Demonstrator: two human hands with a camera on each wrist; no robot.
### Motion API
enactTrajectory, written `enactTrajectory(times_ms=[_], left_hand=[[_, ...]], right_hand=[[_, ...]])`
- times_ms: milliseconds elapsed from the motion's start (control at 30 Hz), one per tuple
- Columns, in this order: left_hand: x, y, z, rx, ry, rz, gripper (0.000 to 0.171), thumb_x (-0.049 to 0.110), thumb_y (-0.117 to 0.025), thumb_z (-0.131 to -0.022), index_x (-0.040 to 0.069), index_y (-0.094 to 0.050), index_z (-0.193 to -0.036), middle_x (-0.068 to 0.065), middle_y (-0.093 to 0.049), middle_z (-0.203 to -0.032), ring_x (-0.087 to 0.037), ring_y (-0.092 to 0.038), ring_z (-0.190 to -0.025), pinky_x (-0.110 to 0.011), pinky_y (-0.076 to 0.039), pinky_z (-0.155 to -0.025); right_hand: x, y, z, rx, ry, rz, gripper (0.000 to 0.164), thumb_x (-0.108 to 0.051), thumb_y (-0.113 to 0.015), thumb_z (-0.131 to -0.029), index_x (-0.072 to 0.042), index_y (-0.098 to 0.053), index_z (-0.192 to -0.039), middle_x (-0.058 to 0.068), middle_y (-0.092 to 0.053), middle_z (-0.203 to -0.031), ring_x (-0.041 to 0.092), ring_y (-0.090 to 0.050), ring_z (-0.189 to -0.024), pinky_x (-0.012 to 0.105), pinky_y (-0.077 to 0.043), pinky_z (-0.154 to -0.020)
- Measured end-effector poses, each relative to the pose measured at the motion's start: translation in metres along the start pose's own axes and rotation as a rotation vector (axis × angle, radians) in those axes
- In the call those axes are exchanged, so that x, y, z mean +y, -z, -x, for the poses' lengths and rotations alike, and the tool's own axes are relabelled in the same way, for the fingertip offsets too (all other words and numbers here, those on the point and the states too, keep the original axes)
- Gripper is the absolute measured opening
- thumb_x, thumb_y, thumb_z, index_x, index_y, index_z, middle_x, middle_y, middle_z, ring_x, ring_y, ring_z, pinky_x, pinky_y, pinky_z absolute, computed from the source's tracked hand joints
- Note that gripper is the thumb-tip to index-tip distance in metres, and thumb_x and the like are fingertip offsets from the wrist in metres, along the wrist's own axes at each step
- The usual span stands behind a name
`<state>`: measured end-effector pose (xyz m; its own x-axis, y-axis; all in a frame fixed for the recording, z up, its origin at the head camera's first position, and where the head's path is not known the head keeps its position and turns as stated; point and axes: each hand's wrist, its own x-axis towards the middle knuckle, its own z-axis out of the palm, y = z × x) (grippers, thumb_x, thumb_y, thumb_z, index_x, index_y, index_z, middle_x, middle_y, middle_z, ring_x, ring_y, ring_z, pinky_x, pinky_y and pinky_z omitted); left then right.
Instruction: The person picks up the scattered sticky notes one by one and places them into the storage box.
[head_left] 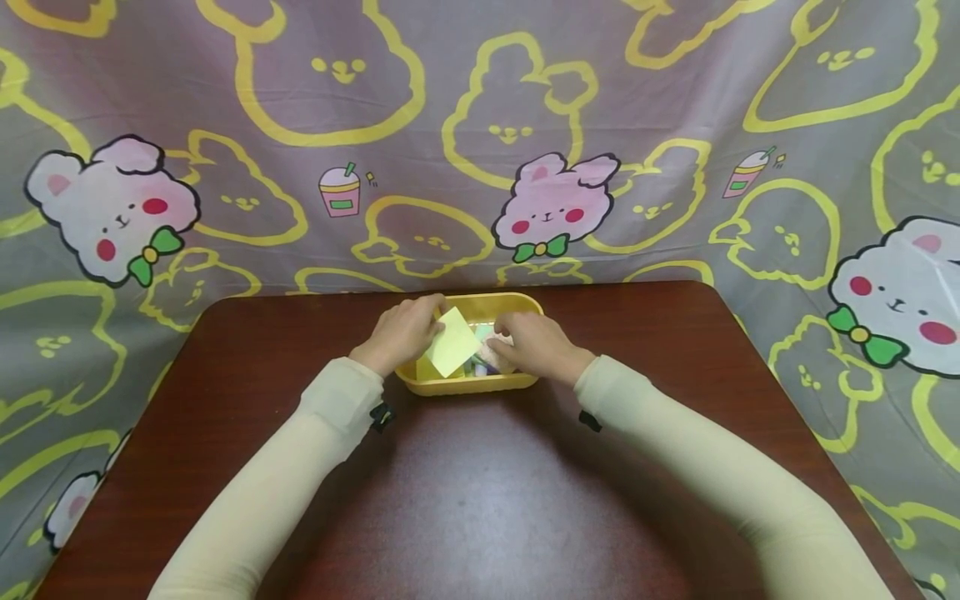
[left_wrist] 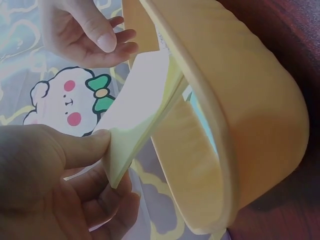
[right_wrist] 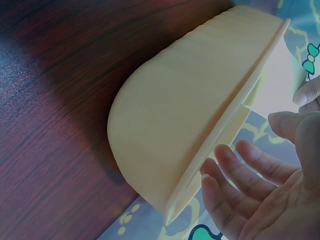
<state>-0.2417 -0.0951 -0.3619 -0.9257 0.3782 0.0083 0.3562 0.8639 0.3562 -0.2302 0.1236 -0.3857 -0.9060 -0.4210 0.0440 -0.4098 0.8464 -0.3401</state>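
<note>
A shallow yellow plastic basket (head_left: 465, 387) stands on the table with small things in it. My left hand (head_left: 401, 335) pinches a pale yellow sticky note pad (head_left: 454, 343) by one edge, thumb on top and fingers underneath. The pad slants over the basket's left part, its far end at the rim in the left wrist view. Over the right end of the basket hovers my right hand (head_left: 542, 343), fingers loosely bent, nothing between them in the right wrist view (right_wrist: 270, 192). Beside its fingers lies a pale pinkish thing (head_left: 497, 357), partly hidden.
A light green thing (left_wrist: 202, 120) shows inside the basket in the left wrist view. The basket sits near the back edge of the dark reddish-brown wooden table (head_left: 495, 500). Behind and beside the table hangs a grey curtain (head_left: 420, 167) printed with cartoon rabbits.
</note>
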Motion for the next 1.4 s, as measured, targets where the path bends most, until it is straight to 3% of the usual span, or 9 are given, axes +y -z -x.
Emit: enactTrajectory(times_ms=[233,333,567,900,1167,1400], left_hand=[[-0.001,-0.005,-0.003,-0.008,-0.009,-0.007,0.028,0.019,-0.060,-0.090,0.013,-0.059,-0.118,-0.007,-0.065,-0.109,-0.024,-0.060,-0.091,-0.044,-0.048,-0.074],[-0.003,-0.007,-0.004,-0.009,-0.006,-0.014,0.029,0.019,-0.059,-0.090,0.013,-0.059,-0.119,-0.007,-0.063,-0.115,-0.024,-0.060,-0.098,-0.044,-0.048,-0.078],[-0.005,-0.011,-0.005,-0.020,0.006,-0.019,0.030,0.019,-0.059,-0.090,0.014,-0.060,-0.120,-0.006,-0.065,-0.115,-0.024,-0.059,-0.102,-0.045,-0.048,-0.079],[-0.004,-0.018,-0.007,-0.039,0.001,-0.012,0.027,0.018,-0.060,-0.090,0.014,-0.060,-0.116,-0.006,-0.066,-0.107,-0.022,-0.059,-0.092,-0.045,-0.048,-0.072],[-0.005,-0.021,-0.009,-0.065,0.008,-0.026,0.027,0.019,-0.059,-0.090,0.014,-0.059,-0.117,-0.006,-0.065,-0.109,-0.022,-0.058,-0.096,-0.045,-0.048,-0.073],[-0.008,-0.024,-0.010,-0.072,0.008,-0.035,0.028,0.022,-0.059,-0.090,0.013,-0.060,-0.117,-0.006,-0.065,-0.107,-0.021,-0.058,-0.088,-0.043,-0.048,-0.067]], right_hand=[[0.002,-0.001,-0.001,-0.005,0.000,-0.002,0.033,-0.036,-0.058,-0.088,-0.008,-0.067,-0.102,0.002,-0.067,-0.099,0.012,-0.059,-0.081,0.035,-0.051,-0.075],[0.003,-0.001,-0.002,-0.012,0.001,-0.009,0.032,-0.036,-0.058,-0.089,-0.008,-0.067,-0.102,0.002,-0.067,-0.097,0.012,-0.058,-0.077,0.034,-0.051,-0.073],[0.003,-0.002,-0.004,-0.017,0.010,-0.014,0.031,-0.036,-0.056,-0.090,-0.008,-0.066,-0.100,0.000,-0.065,-0.088,0.012,-0.056,-0.070,0.033,-0.050,-0.068],[0.001,-0.005,-0.005,-0.036,0.007,-0.016,0.030,-0.034,-0.055,-0.090,-0.008,-0.065,-0.100,-0.004,-0.061,-0.074,0.010,-0.056,-0.063,0.030,-0.048,-0.060],[0.000,-0.006,-0.005,-0.025,0.009,0.008,0.032,-0.035,-0.056,-0.090,-0.006,-0.066,-0.101,-0.002,-0.063,-0.079,0.012,-0.055,-0.064,0.031,-0.048,-0.060],[-0.001,-0.007,-0.006,-0.008,0.011,0.027,0.032,-0.035,-0.056,-0.089,-0.007,-0.067,-0.100,0.002,-0.067,-0.090,0.013,-0.057,-0.071,0.034,-0.050,-0.065]])
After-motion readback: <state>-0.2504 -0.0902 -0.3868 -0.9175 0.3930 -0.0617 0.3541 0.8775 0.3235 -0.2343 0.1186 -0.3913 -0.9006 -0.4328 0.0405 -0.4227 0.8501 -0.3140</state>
